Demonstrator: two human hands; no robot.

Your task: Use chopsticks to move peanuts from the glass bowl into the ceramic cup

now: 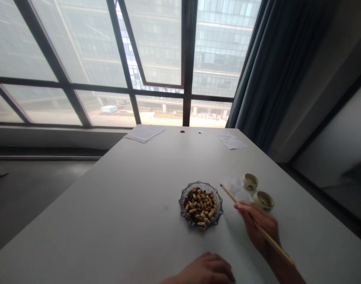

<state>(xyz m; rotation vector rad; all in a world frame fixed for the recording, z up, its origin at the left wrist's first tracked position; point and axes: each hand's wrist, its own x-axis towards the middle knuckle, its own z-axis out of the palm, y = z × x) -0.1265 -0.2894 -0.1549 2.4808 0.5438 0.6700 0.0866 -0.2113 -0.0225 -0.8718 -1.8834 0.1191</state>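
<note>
My right hand (260, 225) is closed around wooden chopsticks (273, 243), held at a slant with their dark tips pointing up and left. The tips are just right of a scalloped glass bowl (183, 215) full of peanuts (200, 205), some pale and some dark brown. Whether something small is caught at the tips, I cannot tell. Below the bowl, my left hand (208, 270) rests on the table with its fingers curled in, and nothing shows in it. Two small beige cups (250, 181) (263, 200) stand beyond my right hand, beside two clear plastic containers (234, 183) (243, 196).
The white table (124, 205) runs toward the windows. Sheets of paper (145, 133) lie at its far left corner, and more paper (232, 140) at the far right. Two round holes (182, 131) (200, 132) show near the far edge. A dark curtain (257, 79) hangs at the right.
</note>
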